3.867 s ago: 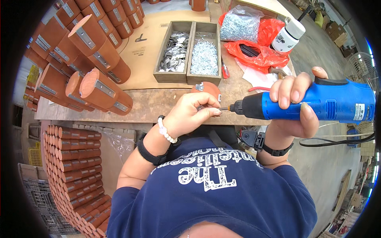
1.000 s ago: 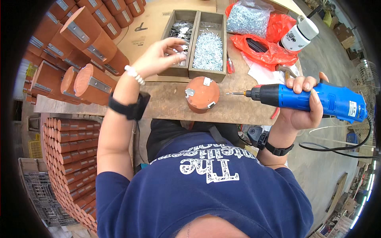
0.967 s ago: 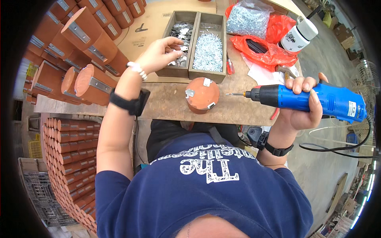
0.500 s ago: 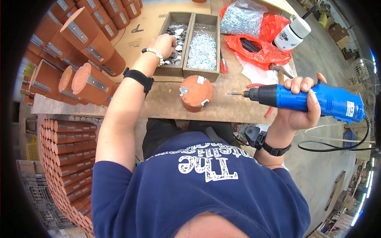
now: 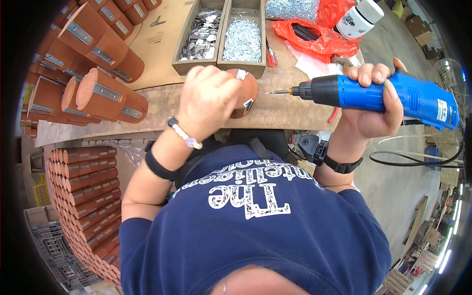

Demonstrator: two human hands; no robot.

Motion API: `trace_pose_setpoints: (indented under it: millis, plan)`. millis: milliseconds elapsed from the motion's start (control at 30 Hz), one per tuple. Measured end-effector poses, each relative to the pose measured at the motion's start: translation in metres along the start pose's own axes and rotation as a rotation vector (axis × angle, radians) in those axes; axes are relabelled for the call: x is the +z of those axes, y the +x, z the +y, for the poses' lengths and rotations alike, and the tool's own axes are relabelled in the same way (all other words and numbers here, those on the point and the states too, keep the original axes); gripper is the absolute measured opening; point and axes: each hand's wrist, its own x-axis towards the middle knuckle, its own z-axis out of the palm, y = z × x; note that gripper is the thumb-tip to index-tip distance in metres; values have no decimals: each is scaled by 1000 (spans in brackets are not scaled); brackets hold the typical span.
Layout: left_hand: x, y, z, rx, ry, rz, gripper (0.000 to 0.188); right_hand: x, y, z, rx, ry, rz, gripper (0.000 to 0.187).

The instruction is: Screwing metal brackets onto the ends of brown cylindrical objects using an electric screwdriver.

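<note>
My right hand (image 5: 376, 98) is wrapped round a blue electric screwdriver (image 5: 408, 101), its bit pointing left towards a terracotta-coloured cylinder (image 5: 250, 87). The cylinder stands at the near edge of the table with small metal pieces on its top. My left hand (image 5: 209, 101) is closed at the cylinder's left side and covers part of it. Whatever its fingers pinch is hidden. Beyond the cylinder, one wooden tray (image 5: 186, 64) holds flat metal pieces (image 5: 202, 37), and the compartment beside it holds a heap of screws (image 5: 242, 42).
Terracotta cylinders with metal strips (image 5: 105, 93) are piled on the left, with more stacked below the table (image 5: 91, 172). A red-handled screwdriver (image 5: 271, 56) lies by the trays. Red plastic bags (image 5: 339, 46) and a white bottle (image 5: 359, 20) stand at the back right. A black cord (image 5: 418, 162) hangs from the tool.
My left hand has come out of the metal-piece tray, back to the cylinder's left side. The blue screwdriver stays in my right hand. The whole view has shifted a little.
</note>
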Motion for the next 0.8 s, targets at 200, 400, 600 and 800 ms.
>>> trace_pose_setpoints:
  millis: [200,400,600,800]
  plan:
    - [24,-22,13,-70,-141,106,23,8,-5,1,14,-15,-47,46]
    - [35,-32,14,-231,-150,201,29,12,-6,3,20,-10,-49,47]
    - [39,-35,14,-188,-172,235,29,14,-7,7,34,4,-58,47]
    - [40,-34,19,-239,-213,286,31,13,-6,10,46,-12,-51,46]
